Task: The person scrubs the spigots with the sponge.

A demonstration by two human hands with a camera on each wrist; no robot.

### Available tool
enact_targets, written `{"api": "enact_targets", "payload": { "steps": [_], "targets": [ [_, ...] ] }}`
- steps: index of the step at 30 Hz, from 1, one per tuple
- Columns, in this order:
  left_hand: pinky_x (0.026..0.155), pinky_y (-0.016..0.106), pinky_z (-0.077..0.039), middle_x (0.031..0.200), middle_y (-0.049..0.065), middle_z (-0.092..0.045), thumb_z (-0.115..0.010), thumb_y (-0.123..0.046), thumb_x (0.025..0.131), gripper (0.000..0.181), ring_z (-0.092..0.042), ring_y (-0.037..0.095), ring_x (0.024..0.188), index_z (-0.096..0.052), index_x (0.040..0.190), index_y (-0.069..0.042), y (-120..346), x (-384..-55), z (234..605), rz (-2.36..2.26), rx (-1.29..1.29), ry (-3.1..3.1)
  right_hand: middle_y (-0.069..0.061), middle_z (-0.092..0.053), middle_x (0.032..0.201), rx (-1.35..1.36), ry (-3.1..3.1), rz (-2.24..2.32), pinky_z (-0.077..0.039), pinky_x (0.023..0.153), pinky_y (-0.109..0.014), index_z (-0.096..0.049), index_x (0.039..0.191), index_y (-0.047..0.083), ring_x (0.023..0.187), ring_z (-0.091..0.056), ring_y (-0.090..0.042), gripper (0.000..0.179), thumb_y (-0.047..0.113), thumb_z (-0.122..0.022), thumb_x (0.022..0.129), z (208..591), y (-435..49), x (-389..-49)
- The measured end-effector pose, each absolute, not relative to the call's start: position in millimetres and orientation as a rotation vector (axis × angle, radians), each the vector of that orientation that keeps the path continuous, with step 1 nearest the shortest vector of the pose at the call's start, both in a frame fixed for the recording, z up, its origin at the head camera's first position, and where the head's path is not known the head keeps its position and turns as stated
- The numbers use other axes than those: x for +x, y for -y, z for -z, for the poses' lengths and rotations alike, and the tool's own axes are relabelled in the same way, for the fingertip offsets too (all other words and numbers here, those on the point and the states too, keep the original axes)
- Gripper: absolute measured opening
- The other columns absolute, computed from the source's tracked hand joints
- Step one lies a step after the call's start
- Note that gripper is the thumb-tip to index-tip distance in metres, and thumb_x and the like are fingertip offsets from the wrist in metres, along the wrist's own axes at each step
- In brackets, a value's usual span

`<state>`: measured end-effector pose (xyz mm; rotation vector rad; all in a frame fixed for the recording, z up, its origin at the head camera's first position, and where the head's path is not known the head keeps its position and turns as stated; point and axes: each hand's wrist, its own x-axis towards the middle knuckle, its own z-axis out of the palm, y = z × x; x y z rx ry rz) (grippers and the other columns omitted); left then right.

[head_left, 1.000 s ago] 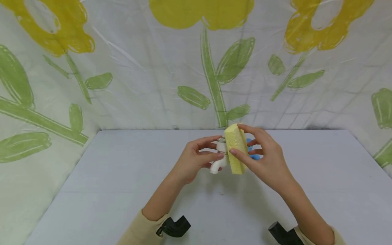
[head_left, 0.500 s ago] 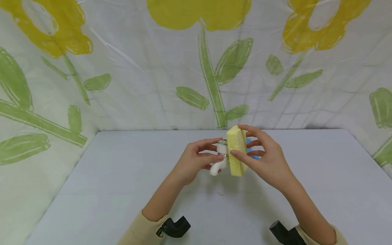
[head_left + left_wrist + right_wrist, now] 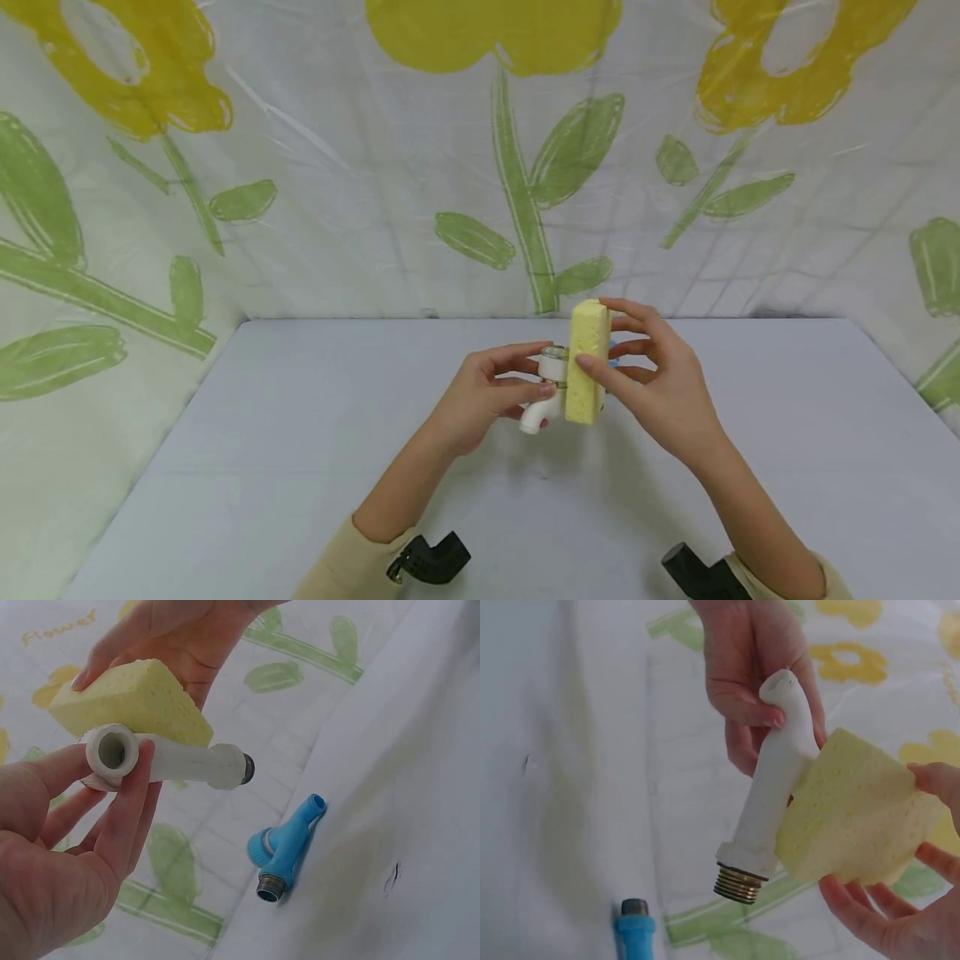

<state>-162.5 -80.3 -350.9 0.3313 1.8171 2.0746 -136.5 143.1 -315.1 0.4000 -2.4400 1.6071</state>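
Note:
Above the table, my left hand [image 3: 476, 404] grips a white plastic tap [image 3: 542, 412] between thumb and fingers. Its spout hangs toward me, and a brass threaded end [image 3: 739, 885] shows in the right wrist view. My right hand [image 3: 667, 392] pinches a yellow sponge [image 3: 588, 362], thumb on the near side and fingers on the far side. The sponge [image 3: 862, 810] lies against the side of the tap's body [image 3: 769, 795]. A blue tap [image 3: 289, 844] rests on the table in the left wrist view, mostly hidden behind the sponge in the head view.
The white table [image 3: 300, 433] runs back to a sheet [image 3: 337, 183] printed with yellow flowers and green leaves. Black curved devices [image 3: 431, 558] are worn at both sleeves. A small dark mark [image 3: 392, 876] shows on the tabletop.
The sponge has risen a little, shifted right and turned so its narrow edge faces the head camera. The white tap has moved slightly right and down with my left hand.

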Motion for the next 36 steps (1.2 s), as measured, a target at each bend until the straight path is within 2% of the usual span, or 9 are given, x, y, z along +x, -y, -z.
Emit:
{"api": "enact_targets", "payload": {
  "steps": [7, 15, 19, 26, 32, 36],
  "targets": [
    [0.073, 0.039, -0.068, 0.12, 0.012, -0.068, -0.07, 0.008, 0.095, 0.057, -0.073, 0.016, 0.094, -0.059, 0.15, -0.004, 80.4, -162.8, 351.1, -2.095, 0.325, -1.752, -0.011, -0.062, 0.127, 0.422, 2.368, -1.637, -0.063, 0.068, -0.027, -0.055, 0.151, 0.017, 0.095, -0.067, -0.016, 0.06, 0.005, -0.077, 0.096, 316.7, -143.7, -139.8],
    [0.07, 0.03, -0.065, 0.12, 0.012, -0.072, -0.067, 0.008, 0.097, 0.054, -0.073, 0.013, 0.092, -0.056, 0.149, 0.0, 82.3, -162.9, 350.4, -2.162, 0.288, -1.714, -0.005, -0.06, 0.128, 0.457, 2.265, -1.758, -0.063, 0.079, -0.023, -0.053, 0.149, 0.01, 0.101, -0.067, -0.019, 0.06, -0.003, -0.075, 0.095, 317.9, -143.1, -141.0],
    [0.069, 0.025, -0.063, 0.12, 0.011, -0.074, -0.065, 0.008, 0.099, 0.052, -0.072, 0.011, 0.093, -0.054, 0.149, 0.002, 83.4, -163.9, 350.4, -2.177, 0.267, -1.695, -0.005, -0.06, 0.128, 0.498, 2.217, -1.795, -0.063, 0.077, -0.023, -0.053, 0.147, 0.009, 0.101, -0.066, -0.022, 0.059, -0.005, -0.075, 0.094, 319.3, -142.7, -141.4],
    [0.068, 0.023, -0.062, 0.119, 0.009, -0.073, -0.062, 0.009, 0.099, 0.052, -0.072, 0.011, 0.093, -0.053, 0.149, 0.006, 86.3, -165.8, 353.7, -2.17, 0.311, -1.641, -0.004, -0.059, 0.129, 0.44, 2.185, -1.806, -0.062, 0.079, -0.019, -0.051, 0.147, 0.008, 0.099, -0.065, -0.019, 0.059, -0.008, -0.073, 0.094, 323.0, -146.3, -146.6],
    [0.068, 0.024, -0.063, 0.124, 0.014, -0.071, -0.065, 0.009, 0.098, 0.054, -0.072, 0.01, 0.093, -0.054, 0.151, 0.004, 87.3, -166.7, 353.7, -2.183, 0.295, -1.674, -0.007, -0.058, 0.132, 0.475, 2.16, -1.866, -0.062, 0.08, -0.021, -0.051, 0.147, 0.01, 0.102, -0.065, -0.022, 0.06, -0.009, -0.073, 0.094, 323.5, -145.6, -145.8],
    [0.069, 0.024, -0.062, 0.124, 0.012, -0.071, -0.063, 0.008, 0.099, 0.055, -0.072, 0.01, 0.093, -0.052, 0.152, 0.004, 89.3, -167.6, 354.1, -2.165, 0.336, -1.667, -0.007, -0.059, 0.131, 0.51, 2.113, -1.902, -0.062, 0.08, -0.021, -0.052, 0.146, 0.011, 0.102, -0.065, -0.021, 0.06, -0.012, -0.07, 0.094, 325.1, -146.3, -146.9]
  ]
}}
